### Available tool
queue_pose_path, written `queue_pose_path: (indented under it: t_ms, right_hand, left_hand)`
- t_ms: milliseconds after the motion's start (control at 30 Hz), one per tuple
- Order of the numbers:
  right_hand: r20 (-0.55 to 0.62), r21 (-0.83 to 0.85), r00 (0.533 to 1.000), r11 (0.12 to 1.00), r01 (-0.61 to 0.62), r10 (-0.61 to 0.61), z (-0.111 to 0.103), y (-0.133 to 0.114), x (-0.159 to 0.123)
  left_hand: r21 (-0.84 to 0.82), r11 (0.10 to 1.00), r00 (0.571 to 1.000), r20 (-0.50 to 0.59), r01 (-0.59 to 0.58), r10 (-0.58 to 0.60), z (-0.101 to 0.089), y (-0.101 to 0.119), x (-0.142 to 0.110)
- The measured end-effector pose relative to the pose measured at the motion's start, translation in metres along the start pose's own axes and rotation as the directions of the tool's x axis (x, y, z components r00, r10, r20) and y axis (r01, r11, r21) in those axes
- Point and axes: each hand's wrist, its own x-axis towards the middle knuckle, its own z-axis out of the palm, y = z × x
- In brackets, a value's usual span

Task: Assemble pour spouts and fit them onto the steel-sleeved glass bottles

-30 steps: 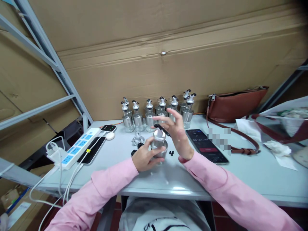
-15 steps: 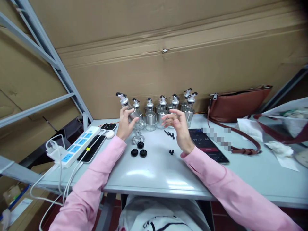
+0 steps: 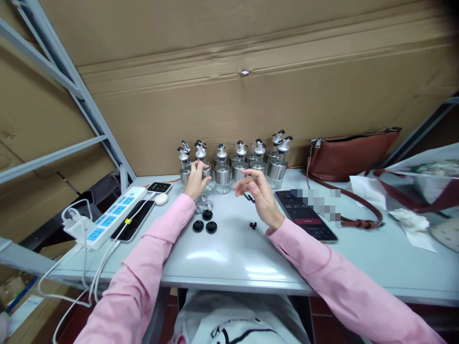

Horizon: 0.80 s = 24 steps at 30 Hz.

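While the left hand point(image 3: 195, 181) is at the second front glass bottle point(image 3: 207, 173) from the left, thumb apart from fingers, I honestly can't tell if it's gripping. That bottle's upright in a row of steel-banded pourer bottles point(image 3: 223, 177), contents unclear, behind some black round caps point(image 3: 198, 226). Right hand's point(image 3: 261, 197) empty, fingers loosely curled, thumb apart. Further right: brown handbag point(image 3: 349, 160), insides hidden, then a plastic bag point(image 3: 412, 158) with something whitish-green inside.

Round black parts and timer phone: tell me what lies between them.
In the head view: small black pieces, slim black ones and the right hand.
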Motion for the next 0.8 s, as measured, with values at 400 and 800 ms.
queue_pose_path:
  t_ms: [400, 800]
  right_hand:
    - [0.003, -0.091, 1.000, 0.996, 0.010, -0.010, -0.004, -0.002, 0.000]
    - [-0.072, -0.279, 0.991, 0.956, 0.086, -0.110, -0.011, -0.002, 0.001]
  left_hand:
    - [0.050, 0.998, 0.997, 0.076, 0.026, -0.030, 0.008, -0.014, -0.001]
    - [0.243, 0.962, 0.973, -0.159, -0.127, 0.168, -0.014, 0.003, -0.030]
